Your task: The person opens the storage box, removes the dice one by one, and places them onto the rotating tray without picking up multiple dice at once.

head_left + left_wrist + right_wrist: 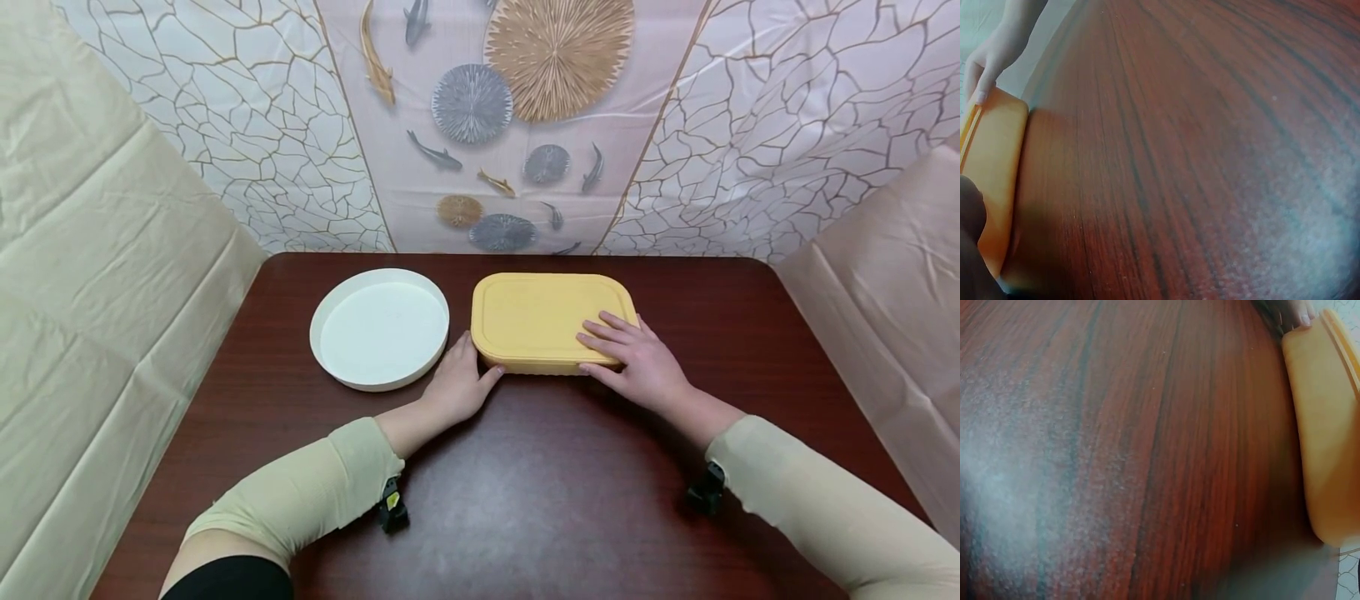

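A yellow lidded box (551, 312) with rounded corners sits flat near the back of the dark wood table. At its front left corner is my left hand (455, 383), fingers along the left side and thumb near the front wall. My right hand (637, 362) lies over the front right corner, its fairly straight fingers spread on the lid and its thumb by the front edge. In the left wrist view the box (1000, 162) shows at the left, with the right hand (997, 59) at its far end. The right wrist view shows the box's front wall (1319, 425).
A round white tray (380, 333) with a low rim stands just left of the box, close by the left hand. The wood table (517, 500) ends at a patterned cloth backdrop (495, 167), with beige cloth walls (97, 275) at the sides.
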The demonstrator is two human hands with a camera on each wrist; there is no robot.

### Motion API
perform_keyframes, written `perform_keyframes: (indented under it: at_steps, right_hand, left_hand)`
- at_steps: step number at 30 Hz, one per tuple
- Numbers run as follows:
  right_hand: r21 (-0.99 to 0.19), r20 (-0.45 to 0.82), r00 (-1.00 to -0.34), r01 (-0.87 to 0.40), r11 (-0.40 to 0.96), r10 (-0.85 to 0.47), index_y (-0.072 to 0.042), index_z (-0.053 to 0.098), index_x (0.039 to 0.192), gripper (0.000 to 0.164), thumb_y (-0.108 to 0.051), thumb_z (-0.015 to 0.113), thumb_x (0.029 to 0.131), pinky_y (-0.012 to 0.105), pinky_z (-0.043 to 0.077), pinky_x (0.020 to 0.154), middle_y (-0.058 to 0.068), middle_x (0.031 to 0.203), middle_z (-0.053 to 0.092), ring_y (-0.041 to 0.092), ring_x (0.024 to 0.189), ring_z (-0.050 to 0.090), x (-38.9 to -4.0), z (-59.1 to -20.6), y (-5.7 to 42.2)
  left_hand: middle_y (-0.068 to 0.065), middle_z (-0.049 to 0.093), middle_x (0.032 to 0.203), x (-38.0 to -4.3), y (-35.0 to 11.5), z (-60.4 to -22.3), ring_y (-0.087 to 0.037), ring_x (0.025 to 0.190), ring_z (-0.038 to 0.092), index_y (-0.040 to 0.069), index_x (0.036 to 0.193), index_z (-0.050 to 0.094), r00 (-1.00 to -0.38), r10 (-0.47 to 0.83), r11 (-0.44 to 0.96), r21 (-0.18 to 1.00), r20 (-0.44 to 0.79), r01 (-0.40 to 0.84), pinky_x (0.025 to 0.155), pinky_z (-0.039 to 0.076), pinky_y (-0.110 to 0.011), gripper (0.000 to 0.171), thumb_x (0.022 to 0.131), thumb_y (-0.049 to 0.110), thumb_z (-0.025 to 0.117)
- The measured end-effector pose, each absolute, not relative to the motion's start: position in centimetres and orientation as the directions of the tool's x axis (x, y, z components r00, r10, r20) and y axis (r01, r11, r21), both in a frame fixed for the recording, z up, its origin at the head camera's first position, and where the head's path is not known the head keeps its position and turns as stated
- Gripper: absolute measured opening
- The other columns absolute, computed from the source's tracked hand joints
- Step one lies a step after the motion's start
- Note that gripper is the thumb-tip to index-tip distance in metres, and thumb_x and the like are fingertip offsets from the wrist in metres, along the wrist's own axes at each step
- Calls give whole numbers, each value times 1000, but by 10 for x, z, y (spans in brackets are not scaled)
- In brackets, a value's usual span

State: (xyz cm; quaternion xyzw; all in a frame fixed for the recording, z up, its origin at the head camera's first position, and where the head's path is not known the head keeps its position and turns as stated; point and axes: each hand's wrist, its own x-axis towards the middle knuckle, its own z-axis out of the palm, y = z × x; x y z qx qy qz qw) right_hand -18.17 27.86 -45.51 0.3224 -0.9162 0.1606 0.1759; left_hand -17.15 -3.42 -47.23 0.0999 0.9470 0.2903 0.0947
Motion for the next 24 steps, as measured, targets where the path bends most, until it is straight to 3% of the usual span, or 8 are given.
perform_keyframes:
  at_steps: [4,9,14,18,20,22,24]
  right_hand:
    - [-143,476,-688,-675,724,-548,-19,68,129,51,-45,73,85,66,26,110,3,135,63,31,134,49,-181,-452,280]
    - [-84,529,-624,-713,696,-575,-16,69,127,57,-60,48,97,70,30,105,8,132,64,34,130,51,-180,-450,280]
    - [-23,553,-575,-734,679,-603,-15,68,127,58,-57,38,102,72,34,99,11,131,65,37,127,53,-179,-450,283]
    - [6,572,-545,-744,668,-613,-12,67,128,52,-49,37,106,70,39,96,13,129,65,38,124,55,-179,-446,286]
    - [3,576,-537,-752,660,-615,-10,66,129,42,-39,45,106,67,41,96,15,128,65,39,123,56,-180,-443,288]
    - [-3,586,-531,-757,654,-612,-8,65,129,33,-22,57,101,62,44,97,16,127,65,40,121,57,-181,-439,289]
    - [-3,602,-523,-757,654,-603,-7,64,130,40,-6,66,90,58,46,96,17,125,66,40,118,59,-182,-435,289]
  left_hand:
    - [-20,19,162,-171,-34,-474,-31,149,19,0,158,11,-963,248,811,567,-110,144,119,20,-44,87,100,53,50]
    - [-20,20,161,-170,-32,-473,-32,148,21,1,158,11,-964,251,801,579,-92,153,119,21,-45,87,100,52,51]
    - [-20,20,161,-170,-31,-473,-32,148,21,3,158,10,-963,253,800,579,-94,154,119,21,-44,87,100,53,50]
    - [-19,19,162,-170,-31,-473,-31,149,20,2,158,9,-961,259,798,582,-94,158,119,21,-44,87,100,53,49]
    - [-20,19,162,-170,-32,-473,-32,149,20,1,158,10,-962,257,800,579,-96,156,119,21,-44,87,100,53,48]
    - [-20,18,162,-170,-33,-473,-32,149,19,0,158,10,-962,254,802,578,-102,150,119,20,-44,87,100,54,47]
    - [-20,18,162,-170,-33,-473,-32,149,19,-1,157,11,-962,252,804,576,-105,148,119,20,-44,87,100,55,47]
